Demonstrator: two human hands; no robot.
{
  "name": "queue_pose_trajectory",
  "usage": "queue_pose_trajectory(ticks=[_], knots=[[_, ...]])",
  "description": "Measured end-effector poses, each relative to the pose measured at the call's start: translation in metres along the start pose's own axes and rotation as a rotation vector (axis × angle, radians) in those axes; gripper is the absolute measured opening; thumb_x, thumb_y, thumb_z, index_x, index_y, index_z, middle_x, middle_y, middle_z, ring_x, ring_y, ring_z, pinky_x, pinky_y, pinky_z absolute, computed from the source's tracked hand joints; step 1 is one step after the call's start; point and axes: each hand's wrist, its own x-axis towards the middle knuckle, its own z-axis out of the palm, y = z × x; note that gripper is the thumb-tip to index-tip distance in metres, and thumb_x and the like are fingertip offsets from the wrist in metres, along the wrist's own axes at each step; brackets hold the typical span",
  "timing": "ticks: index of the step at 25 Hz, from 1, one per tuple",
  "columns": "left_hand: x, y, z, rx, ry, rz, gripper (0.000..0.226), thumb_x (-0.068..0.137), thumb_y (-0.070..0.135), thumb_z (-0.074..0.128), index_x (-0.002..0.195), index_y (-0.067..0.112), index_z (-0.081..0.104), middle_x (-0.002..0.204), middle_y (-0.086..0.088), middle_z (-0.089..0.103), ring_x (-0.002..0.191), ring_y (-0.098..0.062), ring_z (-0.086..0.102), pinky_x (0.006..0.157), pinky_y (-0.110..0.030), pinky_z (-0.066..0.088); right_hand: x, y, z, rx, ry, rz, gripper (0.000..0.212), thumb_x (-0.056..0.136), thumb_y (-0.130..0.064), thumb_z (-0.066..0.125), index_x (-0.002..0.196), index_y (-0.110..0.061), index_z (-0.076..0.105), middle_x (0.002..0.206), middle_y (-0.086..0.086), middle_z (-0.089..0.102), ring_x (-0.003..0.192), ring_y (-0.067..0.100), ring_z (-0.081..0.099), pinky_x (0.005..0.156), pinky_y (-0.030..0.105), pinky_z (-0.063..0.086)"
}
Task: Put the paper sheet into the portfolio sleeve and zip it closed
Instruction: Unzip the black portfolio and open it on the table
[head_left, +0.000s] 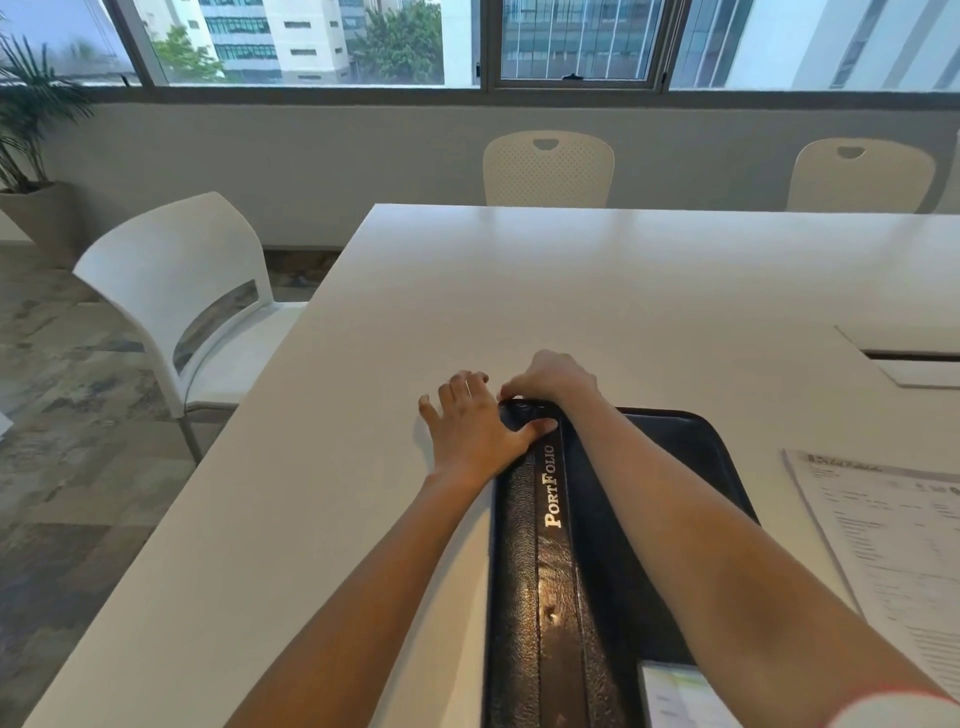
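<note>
A black leather portfolio (550, 571), lettered "PortFolio" on its spine, lies flat on the white table (571, 291) in front of me. My left hand (475, 426) rests flat on the table beside the portfolio's far left corner, its thumb pressing on the spine. My right hand (553, 376) reaches across and pinches something small at that far corner; the zipper pull itself is hidden under the fingers. A printed paper sheet (893, 561) lies on the table to the right of the portfolio.
A small white card or screen (680, 696) sits at the portfolio's near right edge. A cable hatch (914, 358) is set into the table at right. White chairs stand at the left (176, 296) and behind the far edge (548, 169).
</note>
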Motion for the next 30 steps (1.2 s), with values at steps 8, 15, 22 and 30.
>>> queue_pose_trajectory(ticks=[8, 15, 22, 30], knots=[[0.008, -0.008, 0.006, 0.004, -0.034, -0.007, 0.104, 0.062, 0.095, 0.033, 0.126, 0.015, 0.051, 0.137, -0.008, 0.047, 0.130, -0.029, 0.037, 0.106, -0.058, 0.024, 0.030, -0.031, -0.011, -0.157, -0.478, 0.166, 0.043, 0.076, -0.045, 0.067, 0.108, -0.016, 0.063, 0.115, 0.000, 0.065, 0.110, 0.019, 0.060, 0.105, 0.037, 0.043], [0.013, -0.007, 0.007, -0.132, -0.092, -0.025, 0.088, 0.064, 0.088, 0.047, 0.124, 0.024, 0.052, 0.140, -0.006, 0.045, 0.131, -0.028, 0.035, 0.106, -0.054, 0.023, 0.033, -0.038, -0.019, -0.158, -0.572, 0.109, 0.009, 0.089, -0.021, 0.053, 0.087, -0.013, 0.057, 0.093, 0.003, 0.059, 0.069, 0.016, 0.054, 0.075, 0.027, 0.048], [0.021, 0.000, -0.002, -0.108, -0.217, -0.095, 0.059, 0.080, 0.071, 0.054, 0.123, 0.031, 0.055, 0.142, -0.010, 0.041, 0.133, -0.030, 0.031, 0.104, -0.048, 0.027, 0.027, -0.011, -0.023, -0.008, -0.432, 0.107, 0.010, 0.090, -0.016, 0.053, 0.085, -0.009, 0.057, 0.088, 0.005, 0.061, 0.068, 0.014, 0.055, 0.070, 0.025, 0.048], [0.020, 0.017, -0.008, -0.150, -0.286, -0.116, 0.052, 0.082, 0.064, 0.058, 0.123, 0.033, 0.053, 0.139, -0.013, 0.034, 0.131, -0.034, 0.025, 0.103, -0.049, 0.025, 0.006, 0.034, -0.039, 0.202, -0.352, 0.184, 0.009, 0.088, -0.018, 0.058, 0.083, -0.010, 0.062, 0.091, 0.004, 0.061, 0.076, 0.014, 0.054, 0.066, 0.023, 0.045]])
